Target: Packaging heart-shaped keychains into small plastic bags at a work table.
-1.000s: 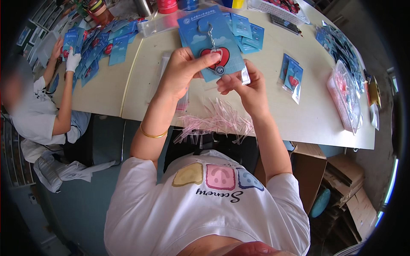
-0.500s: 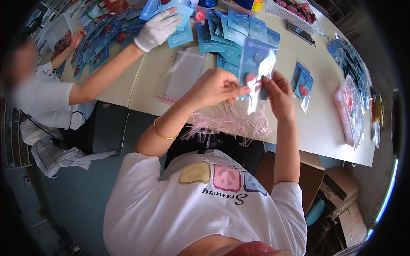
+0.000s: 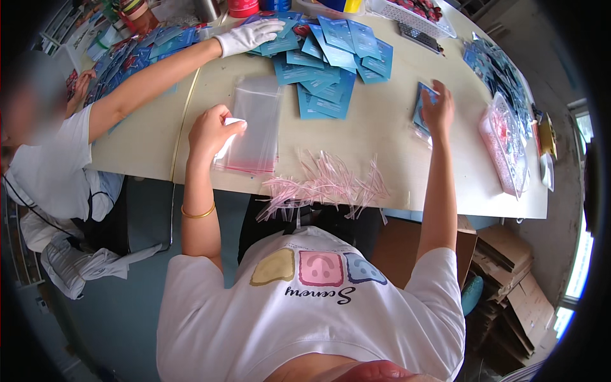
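Note:
My left hand [image 3: 209, 132] is closed at the left edge of a stack of clear plastic bags [image 3: 258, 127] with pink-edged openings. Between its thumb and curled fingers is a small white piece [image 3: 228, 139], its kind unclear. At the right, my right hand [image 3: 439, 109] rests over bagged blue cards [image 3: 420, 114], thumb and fingers apart; the hand partly covers these packets. Between my arms, thin pink-and-clear strips [image 3: 318, 181] lie heaped at the table's near edge. Beyond the bags spreads a pile of loose blue cards [image 3: 328, 95].
A co-worker's white-gloved hand [image 3: 251, 37] lies on the card pile's left end. To the right stand a pink-white basket [image 3: 503, 149] and a heap of blue packets [image 3: 496, 67]. A white basket of red items [image 3: 414, 22] stands at the back, beside a dark flat object [image 3: 420, 38].
My hands have parted from the bagged card they both held. My right moved right to the packets, my left moved left to the bags. The co-worker's gloved hand lowered onto the card pile.

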`<state>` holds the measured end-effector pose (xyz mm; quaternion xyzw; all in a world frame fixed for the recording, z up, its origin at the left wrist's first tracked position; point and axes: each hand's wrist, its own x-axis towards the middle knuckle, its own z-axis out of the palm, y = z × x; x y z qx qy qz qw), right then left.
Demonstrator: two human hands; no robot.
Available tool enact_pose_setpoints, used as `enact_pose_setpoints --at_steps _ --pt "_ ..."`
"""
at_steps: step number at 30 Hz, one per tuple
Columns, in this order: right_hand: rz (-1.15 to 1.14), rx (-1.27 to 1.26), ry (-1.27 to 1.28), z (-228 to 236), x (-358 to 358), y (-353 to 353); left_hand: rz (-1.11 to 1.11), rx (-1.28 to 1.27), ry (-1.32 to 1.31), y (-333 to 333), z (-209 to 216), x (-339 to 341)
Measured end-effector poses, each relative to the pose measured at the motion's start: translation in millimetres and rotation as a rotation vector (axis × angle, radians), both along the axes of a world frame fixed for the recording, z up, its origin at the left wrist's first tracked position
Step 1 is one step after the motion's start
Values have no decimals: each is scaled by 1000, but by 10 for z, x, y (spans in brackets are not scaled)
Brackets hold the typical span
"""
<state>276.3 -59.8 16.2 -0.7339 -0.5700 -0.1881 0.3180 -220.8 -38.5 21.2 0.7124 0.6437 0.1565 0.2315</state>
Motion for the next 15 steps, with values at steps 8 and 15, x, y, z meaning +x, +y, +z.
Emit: enact_pose_setpoints --at_steps 8,15 --pt "45 -282 142 24 -813 1386 26 102 58 -99 243 109" --pt "-67 -681 -2 148 -948 1591 7 309 123 -330 412 65"
